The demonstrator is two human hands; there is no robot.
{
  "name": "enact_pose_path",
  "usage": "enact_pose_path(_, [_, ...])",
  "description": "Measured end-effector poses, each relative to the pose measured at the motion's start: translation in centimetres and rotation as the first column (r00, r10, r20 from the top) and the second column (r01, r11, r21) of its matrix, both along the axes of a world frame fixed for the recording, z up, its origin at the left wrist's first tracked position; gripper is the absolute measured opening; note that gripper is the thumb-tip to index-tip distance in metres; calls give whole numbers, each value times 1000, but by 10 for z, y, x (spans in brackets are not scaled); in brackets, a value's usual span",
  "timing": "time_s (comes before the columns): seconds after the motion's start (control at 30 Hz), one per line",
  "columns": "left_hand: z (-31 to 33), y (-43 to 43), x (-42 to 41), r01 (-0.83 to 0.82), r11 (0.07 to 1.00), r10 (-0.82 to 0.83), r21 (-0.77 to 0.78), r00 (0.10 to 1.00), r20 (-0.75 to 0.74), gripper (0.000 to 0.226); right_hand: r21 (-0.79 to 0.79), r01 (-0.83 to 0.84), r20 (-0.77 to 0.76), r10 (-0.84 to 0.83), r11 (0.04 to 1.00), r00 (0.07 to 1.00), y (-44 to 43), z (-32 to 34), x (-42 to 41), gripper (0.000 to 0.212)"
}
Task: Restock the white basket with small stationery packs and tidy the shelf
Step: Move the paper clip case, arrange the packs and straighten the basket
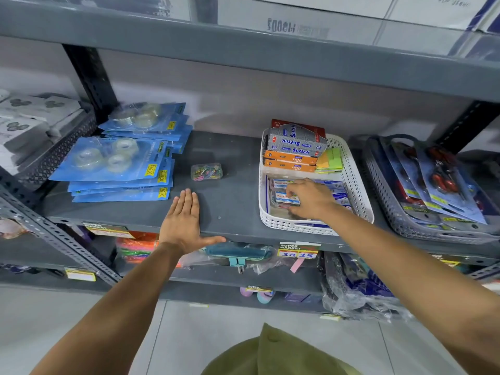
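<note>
A white perforated basket (357, 182) stands on the grey shelf (232, 196). Its far end holds grey Softek boxes (295, 143), orange boxes (289, 159) and green-yellow sticky notes (330, 159). Small clear packs with blue labels (280, 184) lie in its near half. My right hand (311, 198) reaches into the basket, fingers curled on one small pack (284, 198). My left hand (182, 220) hovers flat and open over the shelf's front edge. A small clear pack of coloured paper clips (207, 171) lies alone mid-shelf.
Blue carded tape packs (119, 163) are stacked at the shelf's left. A grey basket of carded scissors (433, 190) sits to the right. White boxes (29, 117) fill the neighbouring bay. Lower shelves hold bagged goods (238, 254) and price tags (297, 251).
</note>
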State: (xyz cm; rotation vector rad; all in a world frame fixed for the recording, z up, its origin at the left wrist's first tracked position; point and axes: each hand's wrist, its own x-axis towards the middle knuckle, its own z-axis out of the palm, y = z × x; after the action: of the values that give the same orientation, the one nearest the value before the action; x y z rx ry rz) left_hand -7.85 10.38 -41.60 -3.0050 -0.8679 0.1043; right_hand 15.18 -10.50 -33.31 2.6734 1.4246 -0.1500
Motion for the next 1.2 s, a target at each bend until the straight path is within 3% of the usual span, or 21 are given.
enact_pose_path(0.23, [1,0,0,3,1000,-3,-6,1000,4,139,-17,14,-24,-15,1000,1000,2,5,1,42])
enact_pose_path(0.43, [1,0,0,2,1000,-1,-31,998,58,145,260,-160,146,125,952,981,28,26,-12,41])
enact_pose_path(0.53, [0,-1,1,-1,999,4,-39,998,64,146,378,-241,131,206,894,970,59,26,-25,42])
enact_pose_path(0.63, [1,0,1,-7,999,10,-45,998,54,146,330,-276,75,266,903,961,97,24,-37,53])
enact_pose_path(0.83, [-2,2,2,-2,999,4,-38,998,60,145,47,-255,-107,259,966,960,160,2,-43,83])
enact_pose_path(0.93, [-4,3,2,-1,999,6,-53,996,88,145,-21,-248,-143,243,968,959,173,-9,-41,71])
enact_pose_path(1.07, [-6,5,2,7,999,-4,-38,997,77,144,100,-289,-140,301,952,943,178,-12,-41,36])
enact_pose_path(1.2, [-7,6,3,11,999,-9,-32,998,65,144,77,-251,-218,262,965,940,176,-16,-38,56])
